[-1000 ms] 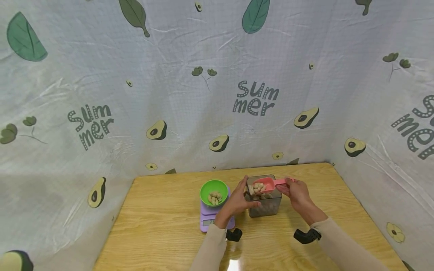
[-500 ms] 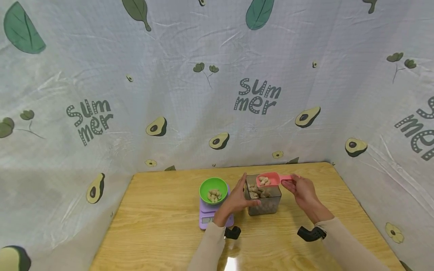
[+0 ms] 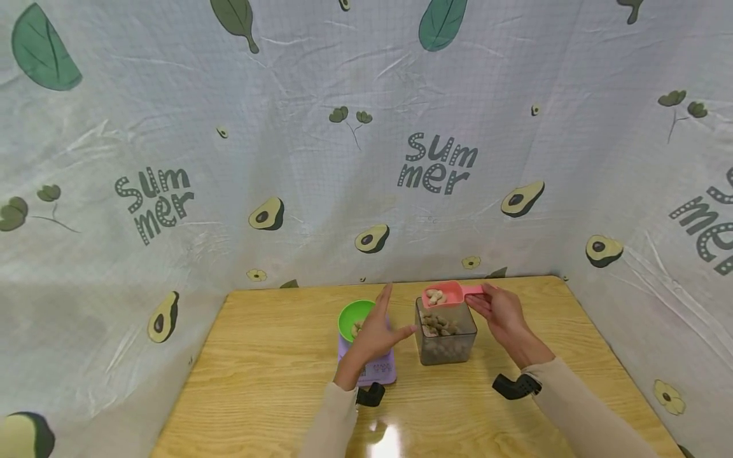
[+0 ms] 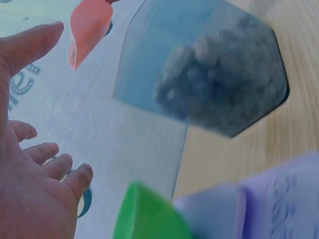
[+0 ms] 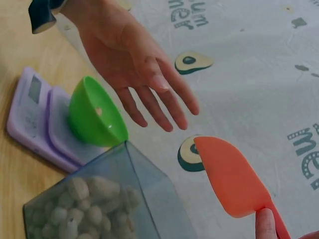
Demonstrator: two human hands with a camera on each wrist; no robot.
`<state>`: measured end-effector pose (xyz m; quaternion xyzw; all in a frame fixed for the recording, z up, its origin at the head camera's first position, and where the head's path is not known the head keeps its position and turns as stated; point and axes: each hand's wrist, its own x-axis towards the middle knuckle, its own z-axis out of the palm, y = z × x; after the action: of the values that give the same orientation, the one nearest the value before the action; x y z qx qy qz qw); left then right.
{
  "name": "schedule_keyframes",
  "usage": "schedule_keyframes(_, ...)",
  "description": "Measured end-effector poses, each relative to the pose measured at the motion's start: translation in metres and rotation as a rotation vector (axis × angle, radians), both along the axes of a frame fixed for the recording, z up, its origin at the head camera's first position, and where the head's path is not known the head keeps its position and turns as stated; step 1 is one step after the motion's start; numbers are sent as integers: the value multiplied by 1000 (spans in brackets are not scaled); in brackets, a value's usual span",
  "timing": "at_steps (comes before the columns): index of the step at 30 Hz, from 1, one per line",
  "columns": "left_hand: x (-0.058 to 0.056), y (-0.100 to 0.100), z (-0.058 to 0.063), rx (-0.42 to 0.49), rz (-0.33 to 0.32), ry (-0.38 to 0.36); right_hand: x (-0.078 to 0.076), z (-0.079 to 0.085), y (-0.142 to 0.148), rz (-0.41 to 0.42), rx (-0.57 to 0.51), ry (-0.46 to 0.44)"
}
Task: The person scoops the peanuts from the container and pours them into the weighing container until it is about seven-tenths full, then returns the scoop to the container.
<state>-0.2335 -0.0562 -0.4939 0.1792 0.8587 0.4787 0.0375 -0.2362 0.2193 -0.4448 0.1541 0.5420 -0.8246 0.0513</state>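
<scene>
My right hand (image 3: 504, 316) grips the handle of a pink scoop (image 3: 455, 292), which carries a few peanuts (image 3: 436, 297). The scoop is above the back of a clear grey square container (image 3: 446, 352), part-filled with more peanuts (image 5: 94, 204). My left hand (image 3: 373, 336) hovers apart from the container, its fingers extended and thumb spread, touching nothing. Beneath and behind it, a green bowl (image 3: 349, 316) sits on a purple kitchen scale (image 3: 382, 370). Peanuts lie in the bowl, mostly hidden by the left hand in the head view; the hand also covers part of the scale's display.
A wooden table (image 3: 275, 356) carries everything. Behind it and at both sides hangs a pale sheet (image 3: 309, 191) printed with avocados, leaves and lettering. The container stands just right of the scale.
My left hand has let go of the container's left side and moved left, over the scale and bowl. The scoop has risen out of the container, then shifted slightly left.
</scene>
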Motion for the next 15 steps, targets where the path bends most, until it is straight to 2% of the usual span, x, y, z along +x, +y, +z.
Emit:
schedule_keyframes(8, 2, -28, 2, 5, 98, 54, -9, 2, -27, 15, -14, 5)
schedule_keyframes(15, 2, -52, -2, -15, 173, 54, -19, -2, -53, 23, -34, -7)
